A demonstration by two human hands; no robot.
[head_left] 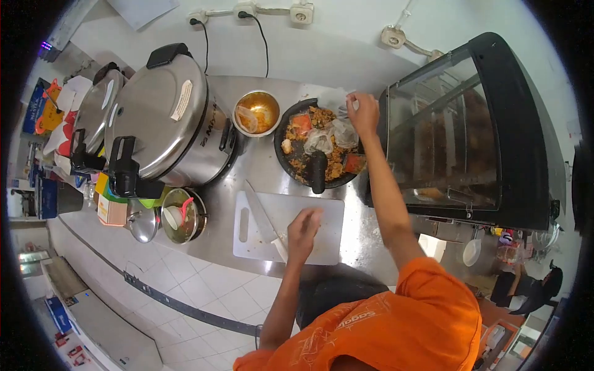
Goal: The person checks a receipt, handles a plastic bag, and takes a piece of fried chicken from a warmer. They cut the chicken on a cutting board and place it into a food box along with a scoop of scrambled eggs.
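Note:
My left hand [302, 235] hovers over the white cutting board [331, 226], its fingers loosely curled and apart, with nothing visible in them. Beneath it a knife [261, 213] with a white handle lies slantwise on the board. At the upper right rim of the black stone mortar [281, 151], my right hand [364, 114] is raised with its fingers drawn together; clear plastic shows beside it, and what it grips is hard to make out. The mortar holds brownish crumbly food [337, 164], crumpled clear plastic bags [343, 133], reddish packets [301, 125] and a dark pestle [318, 173].
A metal bowl [267, 114] with orange residue stands left of the mortar. Large steel cookers [161, 117] fill the left of the counter, with a pot [193, 226] in front. A glass display cabinet [445, 130] borders the right. Another person [516, 287] is in the background.

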